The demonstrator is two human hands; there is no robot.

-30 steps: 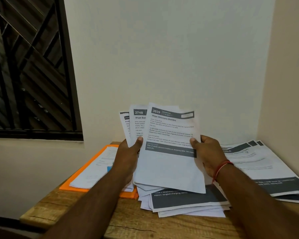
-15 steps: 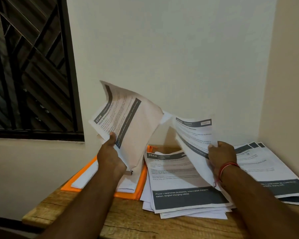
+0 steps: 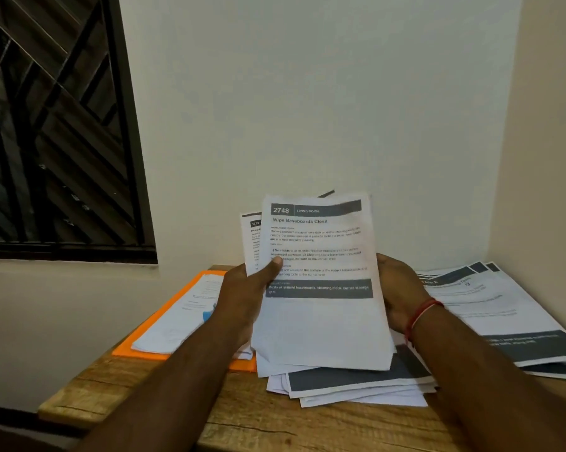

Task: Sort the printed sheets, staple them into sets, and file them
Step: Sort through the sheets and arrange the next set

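Plainly mid-sort: beside the orange folder [image 3: 138, 349], pinches the printed sheets [image 3: 321, 327] in the left hand [image 3: 242, 298], thumb on top, and cups their far edge in the right hand [image 3: 399, 288], above the loose pile [image 3: 356, 383] on the table [image 3: 242, 419]. Next likely calls for matching header 2748 to a stack [image 3: 497, 308].

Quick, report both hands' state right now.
Left hand: grips the white printed paper sheets, thumb on front.
Right hand: holds the same sheets' right edge, fingers hidden behind.
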